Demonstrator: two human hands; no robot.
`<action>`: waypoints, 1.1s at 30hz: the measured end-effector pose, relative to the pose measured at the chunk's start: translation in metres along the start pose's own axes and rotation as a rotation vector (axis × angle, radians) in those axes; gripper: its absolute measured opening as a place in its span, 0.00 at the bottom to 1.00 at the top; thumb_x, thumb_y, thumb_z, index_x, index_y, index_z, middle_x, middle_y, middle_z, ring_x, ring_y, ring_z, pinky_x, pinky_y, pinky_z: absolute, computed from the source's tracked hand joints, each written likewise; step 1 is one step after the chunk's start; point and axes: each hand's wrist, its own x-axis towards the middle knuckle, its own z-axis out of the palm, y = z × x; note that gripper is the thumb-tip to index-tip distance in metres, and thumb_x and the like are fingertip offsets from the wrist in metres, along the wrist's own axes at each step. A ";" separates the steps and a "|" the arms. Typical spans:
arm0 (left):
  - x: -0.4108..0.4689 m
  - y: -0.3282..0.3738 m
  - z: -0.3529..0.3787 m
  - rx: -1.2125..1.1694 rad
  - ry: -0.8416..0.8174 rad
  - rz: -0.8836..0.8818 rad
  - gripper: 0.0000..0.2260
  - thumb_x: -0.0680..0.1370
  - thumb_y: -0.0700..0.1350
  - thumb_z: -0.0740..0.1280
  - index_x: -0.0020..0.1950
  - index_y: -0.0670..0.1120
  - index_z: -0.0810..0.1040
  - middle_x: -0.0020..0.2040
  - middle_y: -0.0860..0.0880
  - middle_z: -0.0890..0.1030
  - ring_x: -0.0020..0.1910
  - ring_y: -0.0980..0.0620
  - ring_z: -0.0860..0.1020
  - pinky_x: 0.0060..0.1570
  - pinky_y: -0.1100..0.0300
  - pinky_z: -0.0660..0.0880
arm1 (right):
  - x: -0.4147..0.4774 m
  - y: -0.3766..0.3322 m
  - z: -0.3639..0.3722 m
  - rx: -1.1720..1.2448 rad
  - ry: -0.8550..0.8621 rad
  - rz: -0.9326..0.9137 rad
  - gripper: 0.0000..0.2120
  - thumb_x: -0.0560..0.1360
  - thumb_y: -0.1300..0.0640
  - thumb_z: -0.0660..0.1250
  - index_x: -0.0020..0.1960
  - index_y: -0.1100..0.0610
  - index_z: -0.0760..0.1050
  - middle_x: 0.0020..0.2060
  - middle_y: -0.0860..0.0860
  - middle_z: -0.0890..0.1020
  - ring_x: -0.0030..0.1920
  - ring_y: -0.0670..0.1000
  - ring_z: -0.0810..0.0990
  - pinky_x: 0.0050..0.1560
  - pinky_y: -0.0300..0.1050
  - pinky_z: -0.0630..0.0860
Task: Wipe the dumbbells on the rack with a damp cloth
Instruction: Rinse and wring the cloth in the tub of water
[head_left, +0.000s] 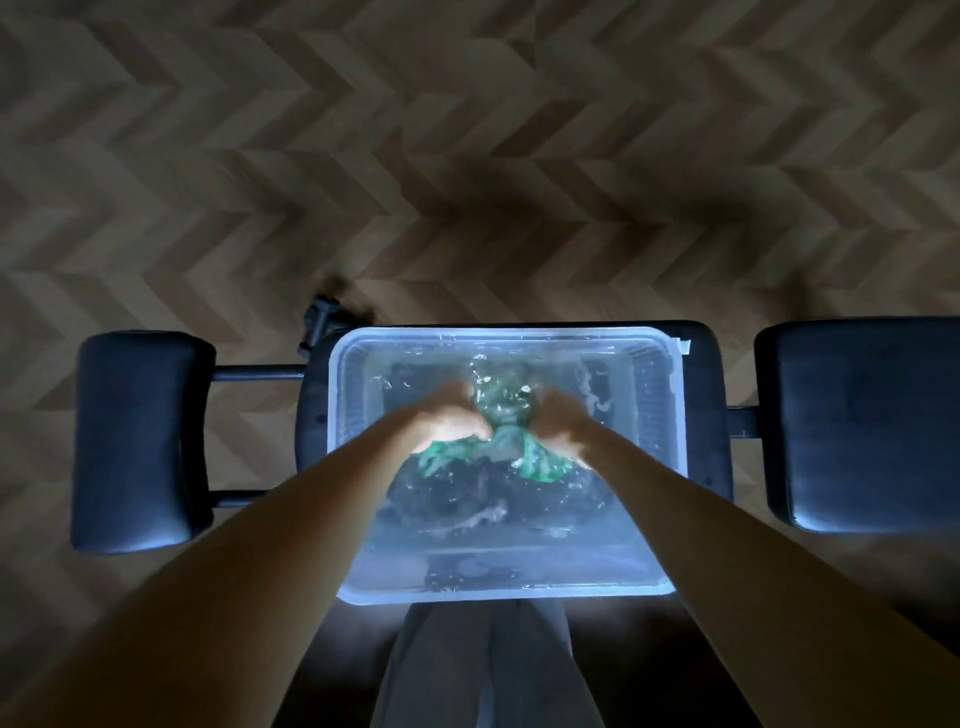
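A clear plastic tub (670, 582) of water sits on a black padded bench seat below me. In the water lies a green cloth (511, 421), bunched between both hands. My left hand (449, 421) grips the cloth's left part with curled fingers. My right hand (563, 428) grips its right part the same way. Green folds hang out under each hand, and the water around them is rippled. No dumbbells or rack show in this view.
The bench has a black pad at the left (137, 441) and another at the right (862, 421), joined by metal bars. A herringbone wood floor (467, 156) spreads beyond. My legs in grey trousers (483, 670) are below the tub.
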 end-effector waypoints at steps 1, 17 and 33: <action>-0.004 0.005 -0.001 -0.087 -0.007 0.029 0.15 0.74 0.38 0.68 0.58 0.41 0.70 0.46 0.48 0.73 0.42 0.53 0.72 0.35 0.63 0.69 | 0.000 0.002 0.001 0.057 0.008 0.015 0.08 0.77 0.68 0.57 0.49 0.65 0.75 0.37 0.54 0.75 0.32 0.46 0.70 0.20 0.31 0.65; -0.020 0.013 -0.008 -0.297 0.146 0.027 0.02 0.76 0.39 0.66 0.47 0.45 0.75 0.34 0.48 0.73 0.29 0.53 0.69 0.19 0.68 0.65 | -0.007 0.020 -0.023 0.601 -0.123 0.140 0.07 0.70 0.61 0.73 0.44 0.59 0.75 0.38 0.53 0.77 0.37 0.50 0.74 0.39 0.42 0.68; -0.035 -0.025 0.010 0.531 0.298 0.384 0.09 0.72 0.37 0.65 0.51 0.40 0.78 0.52 0.40 0.79 0.53 0.42 0.77 0.49 0.60 0.69 | -0.026 0.025 -0.006 -0.412 0.361 -0.745 0.19 0.58 0.70 0.74 0.46 0.56 0.81 0.41 0.59 0.76 0.41 0.59 0.77 0.39 0.49 0.77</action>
